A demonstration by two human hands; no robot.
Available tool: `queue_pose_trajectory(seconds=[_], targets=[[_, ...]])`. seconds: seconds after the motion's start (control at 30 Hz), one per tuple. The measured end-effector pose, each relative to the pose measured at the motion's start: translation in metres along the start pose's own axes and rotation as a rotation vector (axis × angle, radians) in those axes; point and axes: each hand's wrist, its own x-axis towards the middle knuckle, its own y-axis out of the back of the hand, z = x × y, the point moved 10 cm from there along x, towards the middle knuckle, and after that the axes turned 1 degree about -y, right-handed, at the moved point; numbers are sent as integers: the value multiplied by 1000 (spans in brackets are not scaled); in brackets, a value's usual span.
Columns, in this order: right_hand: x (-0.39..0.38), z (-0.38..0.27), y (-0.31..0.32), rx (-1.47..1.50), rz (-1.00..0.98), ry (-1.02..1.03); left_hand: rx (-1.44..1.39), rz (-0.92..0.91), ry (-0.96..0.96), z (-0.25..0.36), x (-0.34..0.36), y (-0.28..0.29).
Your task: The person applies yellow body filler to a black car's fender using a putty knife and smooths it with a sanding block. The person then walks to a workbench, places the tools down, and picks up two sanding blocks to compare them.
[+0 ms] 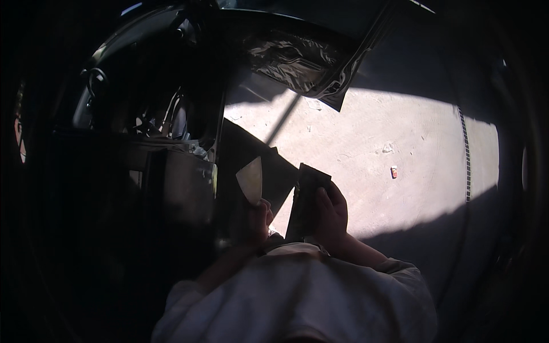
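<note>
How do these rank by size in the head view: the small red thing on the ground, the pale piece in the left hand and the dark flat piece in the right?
1. Dark flat piece
2. Pale piece
3. Small red thing; it lies farther away, so its true size is unsure.

Sunlit floor (354,126) glaring; left side near-black; hard-edged shadow lower right; rim dark.

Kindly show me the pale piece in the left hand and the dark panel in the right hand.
Pale piece (250,179): head view, middle of its flat face.
Dark panel (306,197): head view, the uncovered part of its flat face.
</note>
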Motion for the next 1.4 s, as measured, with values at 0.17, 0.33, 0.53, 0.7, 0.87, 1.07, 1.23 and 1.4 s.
queue_pose_trajectory(seconds=[0.17,0.33,0.53,0.7,0.87,1.07,1.23,1.4], targets=[[15,-124,114,-123,173,338,47,-324,262,-9,25,-86],[-13,-241,192,-996,310,899,210,-470,720,-20,38,-223],[-39,-311,238,-1128,356,938,376,-723,614,-30,73,-358],[-38,-354,267,-1233,191,959,371,-810,823,-62,100,-415],[-23,-369,326,-1335,177,755,303,-764,827,-78,141,-484],[41,-400,390,-1456,152,431,-107,-870,794,-109,243,-560],[109,-451,462,-1708,602,381,296,-847,596,-106,353,-676],[191,-593,385,-1831,645,983,297,-914,462,-115,442,-753]])
